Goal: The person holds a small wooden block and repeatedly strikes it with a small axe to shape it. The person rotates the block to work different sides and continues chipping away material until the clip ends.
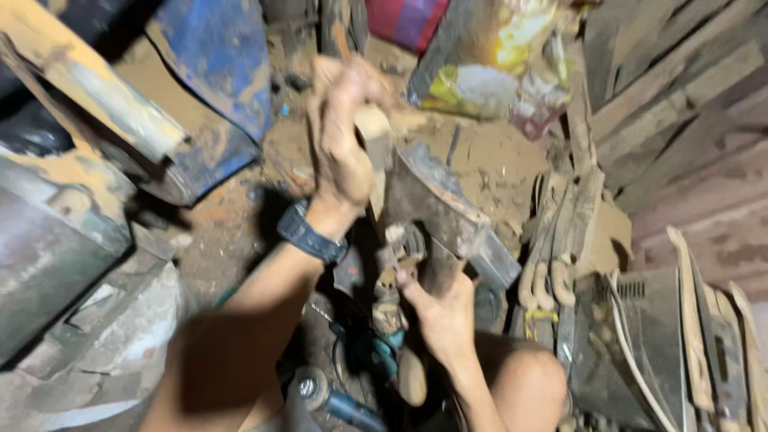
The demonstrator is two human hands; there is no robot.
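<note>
The view is motion-blurred. My left hand (344, 136), with a dark wristwatch (310, 233) on the wrist, is raised and closed around a pale wooden handle (374, 128). Below it a grey, rusty metal block (448, 212) lies tilted on the dirt floor. My right hand (444, 316) sits lower, its fingers pinching a small rusty part (402, 246) against the near end of that block. What the wooden handle carries at its end is hidden behind my hand.
A teal power tool (376, 352) and a second tool (328, 400) lie by my knee (520, 384). Curved blades (552, 248) and metal sheets (640, 336) crowd the right, below wooden planks (680, 96). A blue metal panel (216, 64) and a plastic bag (496, 56) lie farther back.
</note>
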